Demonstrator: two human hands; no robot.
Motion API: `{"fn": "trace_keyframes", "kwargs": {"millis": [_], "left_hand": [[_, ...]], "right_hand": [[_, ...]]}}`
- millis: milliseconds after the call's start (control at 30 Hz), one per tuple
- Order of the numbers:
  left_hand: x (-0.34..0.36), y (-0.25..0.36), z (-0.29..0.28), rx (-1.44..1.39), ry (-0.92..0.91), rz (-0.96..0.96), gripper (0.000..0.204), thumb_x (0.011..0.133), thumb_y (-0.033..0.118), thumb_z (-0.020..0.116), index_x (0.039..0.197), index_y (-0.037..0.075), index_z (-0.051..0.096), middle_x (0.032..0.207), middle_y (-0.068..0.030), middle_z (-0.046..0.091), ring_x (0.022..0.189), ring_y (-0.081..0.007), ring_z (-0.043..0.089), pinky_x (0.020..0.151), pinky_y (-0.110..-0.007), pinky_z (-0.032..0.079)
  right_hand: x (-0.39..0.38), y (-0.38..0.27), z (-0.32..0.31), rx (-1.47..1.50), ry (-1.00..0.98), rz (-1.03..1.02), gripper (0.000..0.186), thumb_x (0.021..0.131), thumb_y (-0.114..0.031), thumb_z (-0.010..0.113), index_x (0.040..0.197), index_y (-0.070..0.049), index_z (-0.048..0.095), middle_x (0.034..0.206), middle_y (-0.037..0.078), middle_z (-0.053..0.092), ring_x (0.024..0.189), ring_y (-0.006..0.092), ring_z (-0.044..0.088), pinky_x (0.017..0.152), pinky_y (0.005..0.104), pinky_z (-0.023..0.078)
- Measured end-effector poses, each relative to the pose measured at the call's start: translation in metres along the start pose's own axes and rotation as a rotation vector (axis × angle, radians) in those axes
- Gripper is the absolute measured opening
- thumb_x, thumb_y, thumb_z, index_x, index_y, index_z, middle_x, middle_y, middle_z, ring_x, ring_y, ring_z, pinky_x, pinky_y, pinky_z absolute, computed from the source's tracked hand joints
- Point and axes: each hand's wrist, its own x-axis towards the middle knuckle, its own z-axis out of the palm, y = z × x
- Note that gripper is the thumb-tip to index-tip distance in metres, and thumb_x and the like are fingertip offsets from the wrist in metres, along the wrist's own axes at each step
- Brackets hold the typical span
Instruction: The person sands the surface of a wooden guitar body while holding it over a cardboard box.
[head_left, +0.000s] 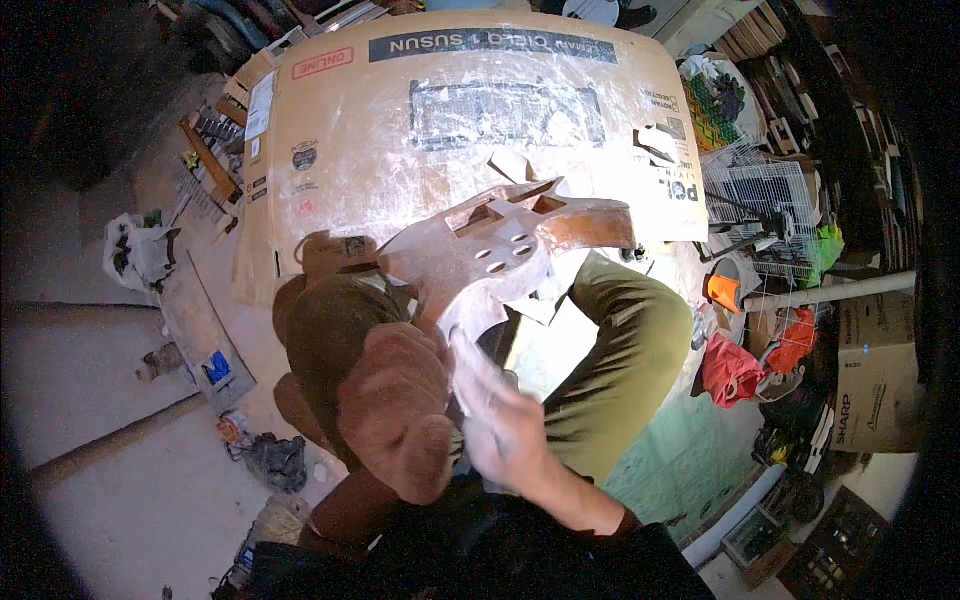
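An unfinished wooden guitar body (410,270), dusty, with cut cavities and several oval holes, lies tilted over my crossed legs (632,370). My right hand (500,425) is motion-blurred at the body's lower end, its fingers closed around something pale I cannot make out. My left forearm (350,510) comes from the lower left; my left hand is hidden behind a dusty brown shape (395,420), which looks like my foot, so its fingers cannot be seen.
A large cardboard sheet (345,110) lies ahead. To the right are a white wire cage (760,210), orange and red cloths (730,365), and a cardboard box (875,390). Planks (210,160), a white plastic bag (140,250) and a dark bag (275,460) are on the left.
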Motion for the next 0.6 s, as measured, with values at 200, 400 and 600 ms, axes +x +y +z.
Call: {"fn": "trace_keyframes", "kwargs": {"millis": [200, 400, 600], "left_hand": [[-0.011, -0.009, 0.006, 0.038, 0.28, -0.105, 0.031, 0.092, 0.024, 0.053, 0.101, -0.005, 0.051, 0.095, -0.0187, 0.06, 0.087, -0.0248, 0.057, 0.088, -0.04, 0.046], [-0.012, -0.016, 0.012, 0.065, 0.239, -0.038, 0.033, 0.095, 0.031, 0.046, 0.092, -0.001, 0.046, 0.091, -0.0151, 0.053, 0.083, -0.0231, 0.051, 0.082, -0.038, 0.042], [-0.011, -0.02, 0.01, 0.046, 0.305, -0.033, 0.04, 0.098, 0.039, 0.04, 0.082, 0.003, 0.042, 0.086, -0.0116, 0.047, 0.08, -0.0215, 0.045, 0.077, -0.037, 0.038]], "right_hand": [[0.002, -0.012, 0.003, -0.1, -0.02, 0.009, 0.053, 0.079, 0.011, 0.051, 0.129, -0.004, 0.06, 0.138, 0.023, 0.052, 0.114, 0.0338, 0.062, 0.091, 0.0369, 0.054], [0.007, -0.042, 0.012, 0.119, 0.118, 0.034, 0.048, 0.081, 0.013, 0.049, 0.127, 0.001, 0.06, 0.13, 0.027, 0.058, 0.117, 0.0304, 0.062, 0.1, 0.0408, 0.048], [0.013, -0.019, 0.008, 0.082, 0.048, 0.113, 0.044, 0.079, 0.013, 0.047, 0.118, 0.003, 0.064, 0.124, 0.03, 0.059, 0.117, 0.0336, 0.061, 0.1, 0.0397, 0.048]]}}
